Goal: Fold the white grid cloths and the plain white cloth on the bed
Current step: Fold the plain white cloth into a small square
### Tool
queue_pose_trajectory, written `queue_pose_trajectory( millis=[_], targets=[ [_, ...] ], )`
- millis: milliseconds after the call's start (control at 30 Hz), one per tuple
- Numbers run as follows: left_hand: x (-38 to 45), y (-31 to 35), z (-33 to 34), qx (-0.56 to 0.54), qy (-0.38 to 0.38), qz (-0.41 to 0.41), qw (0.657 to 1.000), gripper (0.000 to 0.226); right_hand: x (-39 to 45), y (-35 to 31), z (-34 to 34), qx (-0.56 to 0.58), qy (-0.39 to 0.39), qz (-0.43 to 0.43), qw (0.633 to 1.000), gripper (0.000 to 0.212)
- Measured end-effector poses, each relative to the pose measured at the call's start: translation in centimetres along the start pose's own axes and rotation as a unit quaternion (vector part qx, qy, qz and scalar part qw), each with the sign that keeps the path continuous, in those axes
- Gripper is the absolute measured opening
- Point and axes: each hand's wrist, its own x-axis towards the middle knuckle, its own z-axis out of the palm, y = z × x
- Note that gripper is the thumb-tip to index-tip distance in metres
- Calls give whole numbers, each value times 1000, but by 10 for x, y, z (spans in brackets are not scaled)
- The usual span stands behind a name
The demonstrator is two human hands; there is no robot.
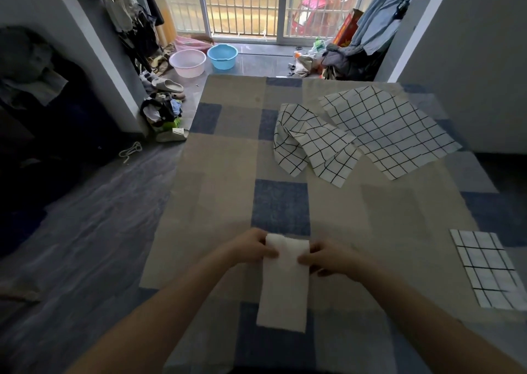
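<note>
The plain white cloth (283,291) lies near me on the bed as a long narrow strip running away from me. My left hand (252,246) pinches its far left corner and my right hand (328,259) pinches its far right corner. Farther off, a crumpled white grid cloth (310,142) lies partly bunched. To its right, a second grid cloth (390,128) lies spread flat. A folded grid cloth (487,268) rests at the right edge of the bed.
The bed (222,174) has a beige and blue checked cover. Left of it is dark floor with slippers (168,85), a clothes pile (162,111) and two basins (205,58). A wall (484,60) runs along the right.
</note>
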Motion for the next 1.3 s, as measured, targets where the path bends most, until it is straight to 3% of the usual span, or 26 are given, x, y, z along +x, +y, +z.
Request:
queue_pose_trajectory(
  millis=[100, 233, 400, 533, 633, 800, 900, 1000, 1067, 1300],
  targets=[
    [21, 2, -5, 29, 70, 14, 997, 22, 45, 6, -12, -55, 42, -26, 997, 13],
    [44, -6, -12, 47, 113, 19, 992, 22, 82, 11, -26, -143, 87, -64, 984, 25],
    [57, -6, -18, 4, 153, 52, 987, 19, 95, 13, -34, -110, 139, -155, 972, 19],
    [48, -7, -15, -15, 172, 111, 979, 23, 83, 18, -28, -143, 190, -243, 941, 14],
    [34, -12, -7, 24, 154, 125, 980, 18, 69, 30, -18, -186, 184, -312, 913, 2],
    [5, -30, 5, 139, 144, 191, 961, 9, 43, 53, 11, -278, 276, -383, 836, 17],
    [-4, -44, 13, 184, 99, 215, 954, 15, 44, 75, 27, -297, 292, -376, 828, 23],
    [-11, -55, 23, 225, 74, 218, 947, 16, 40, 86, 37, -309, 309, -375, 818, 11],
    [-15, -60, 28, 258, 58, 231, 936, 19, 38, 92, 43, -321, 311, -380, 810, 15],
    [-20, -64, 34, 330, 76, 287, 896, 17, 37, 107, 46, -343, 324, -373, 799, 19]
  ],
)
